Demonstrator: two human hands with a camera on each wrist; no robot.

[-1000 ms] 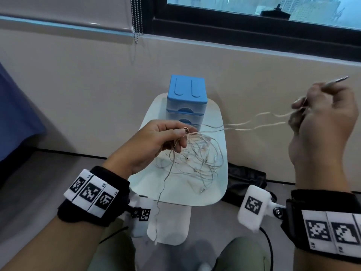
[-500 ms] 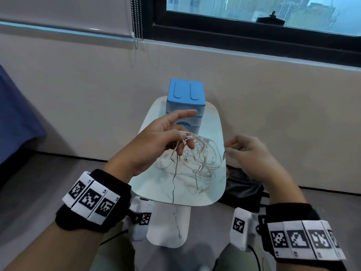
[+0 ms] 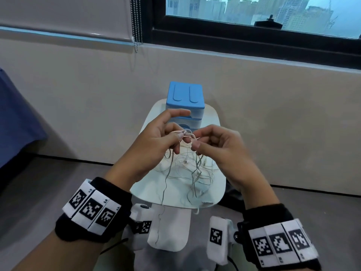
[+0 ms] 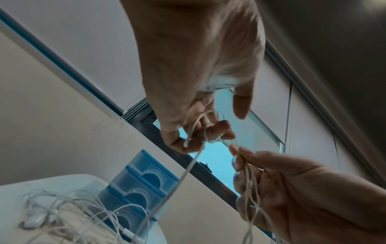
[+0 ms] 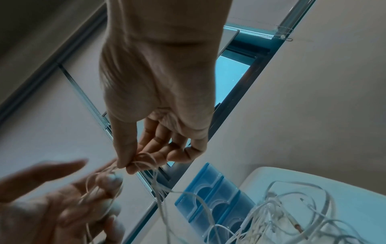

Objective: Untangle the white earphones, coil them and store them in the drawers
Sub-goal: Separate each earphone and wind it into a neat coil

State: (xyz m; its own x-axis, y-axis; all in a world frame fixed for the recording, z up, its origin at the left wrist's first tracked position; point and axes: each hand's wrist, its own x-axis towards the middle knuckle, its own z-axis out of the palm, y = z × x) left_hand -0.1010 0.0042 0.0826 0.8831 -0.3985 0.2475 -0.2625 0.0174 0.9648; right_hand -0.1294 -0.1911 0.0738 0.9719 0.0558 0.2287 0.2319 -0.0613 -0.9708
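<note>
A tangle of white earphones lies on the small white table, with loops lifted up between both hands. My left hand pinches cable loops with thumb and curled fingers, its index finger stretched out straight. My right hand pinches a strand right beside it, fingertips nearly touching the left's. In the left wrist view the cable wraps over my left fingers and runs down to the heap. In the right wrist view my right thumb and finger nip the strand. The blue drawers stand behind the hands.
The drawer unit shows three shut drawers with rounded pulls. A cable end hangs over the table's front edge. A black bag lies on the floor right of the table. Wall and window sit behind; blue fabric is at left.
My right hand came in from far right, where it held a cable stretched out, and now meets the left hand at the loops. The left hand stayed over the table.
</note>
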